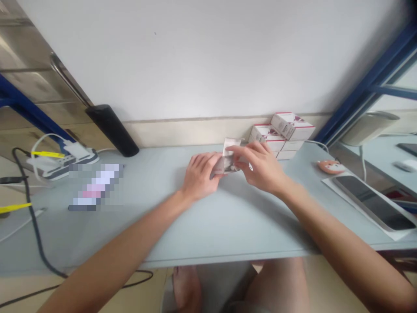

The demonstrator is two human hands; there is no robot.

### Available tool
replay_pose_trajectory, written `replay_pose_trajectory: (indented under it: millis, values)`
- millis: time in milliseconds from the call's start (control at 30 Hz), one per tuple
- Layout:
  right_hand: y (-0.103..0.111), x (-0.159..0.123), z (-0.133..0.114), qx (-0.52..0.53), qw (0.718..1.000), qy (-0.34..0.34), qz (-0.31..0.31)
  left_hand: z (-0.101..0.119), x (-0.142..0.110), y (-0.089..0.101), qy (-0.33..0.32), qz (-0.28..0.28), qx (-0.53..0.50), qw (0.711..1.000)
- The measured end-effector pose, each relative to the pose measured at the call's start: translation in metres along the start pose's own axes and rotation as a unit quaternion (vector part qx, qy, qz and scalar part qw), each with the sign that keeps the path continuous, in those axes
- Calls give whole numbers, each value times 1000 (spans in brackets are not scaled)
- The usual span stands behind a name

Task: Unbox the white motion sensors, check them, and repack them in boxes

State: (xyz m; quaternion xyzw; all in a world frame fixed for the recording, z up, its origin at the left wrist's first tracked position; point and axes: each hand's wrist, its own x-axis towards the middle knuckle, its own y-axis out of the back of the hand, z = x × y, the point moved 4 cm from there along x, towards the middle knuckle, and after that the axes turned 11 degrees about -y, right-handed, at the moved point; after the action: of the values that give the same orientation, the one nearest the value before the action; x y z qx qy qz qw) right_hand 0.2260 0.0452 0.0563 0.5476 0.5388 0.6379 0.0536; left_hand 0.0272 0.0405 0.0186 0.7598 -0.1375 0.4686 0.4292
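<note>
Pale blue-grey flat desk point(195, 226), smooth white wall point(202, 65) behind. Back edge, right of centre: stacked white cardboard boxes with red edging point(298, 128). Right end: flat dark-screened slab point(374, 202). Back left corner: oblong white power strip point(83, 160). Near back edge, centre: small open white cardboard box point(228, 161), left hand point(202, 174) fingers clasping its side, right hand point(260, 167) fingers bent at its opening; pinch indiscernible.

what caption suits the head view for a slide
Left hand holds a small open white cardboard box, right hand at its flap.
</note>
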Motion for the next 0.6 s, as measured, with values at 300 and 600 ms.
replay_pose_trajectory:
  millis: [300, 600]
  values:
    - [-6, -5, -3, 47, 996, -29, 70, -2, -1, -4, 30, 83, -28, 996]
    - [-7, -9, -8, 59, 990, 2, 129, -7, -1, -6, 25, 103, -43, 993]
